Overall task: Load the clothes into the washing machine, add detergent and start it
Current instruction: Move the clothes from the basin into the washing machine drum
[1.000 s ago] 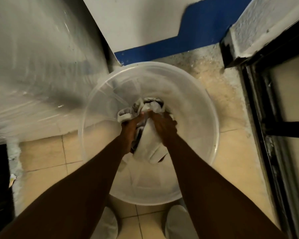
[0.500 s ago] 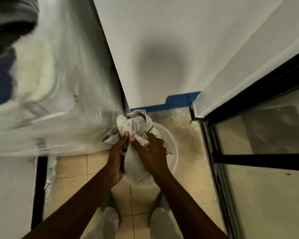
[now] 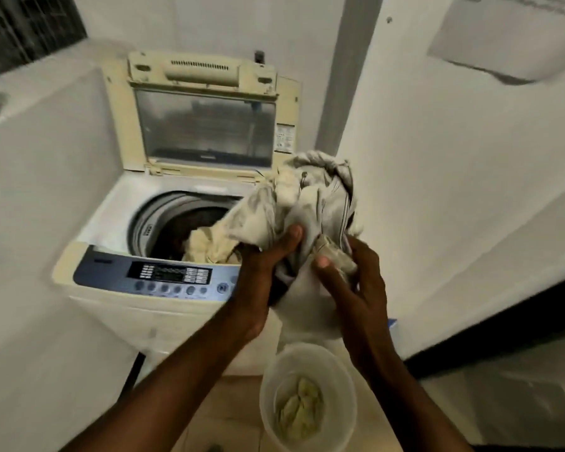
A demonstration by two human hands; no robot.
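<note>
Clothes, a pale grey bundle (image 3: 310,203) of soft fabric, sit in both our hands at centre right of the frame, held just to the right of the open top-loading washing machine (image 3: 163,243). Our left hand (image 3: 261,275) is clenched on the bundle's lower left, thumb pressed over a fold; our right hand (image 3: 356,288) pinches a thicker, rolled edge at its lower right. One loose end drapes left over the drum opening (image 3: 183,223), where a cream garment (image 3: 206,246) already lies inside.

We judge this load light and limp: it has no stiffness, so it sags and trails wherever we do not support it. What looks like a zip pull shows near its top, so it may snag on the drum rim. Gathering it from underneath, with the hanging tail bunched in, looks the safest hold before lowering it in.

At the bottom of the frame a translucent plastic tub (image 3: 307,360) on the floor holds one more crumpled piece (image 3: 299,407). Loading looks partly done; the control panel (image 3: 150,275) sits at the machine's near edge, and the lid (image 3: 203,125) stands upright.
</note>
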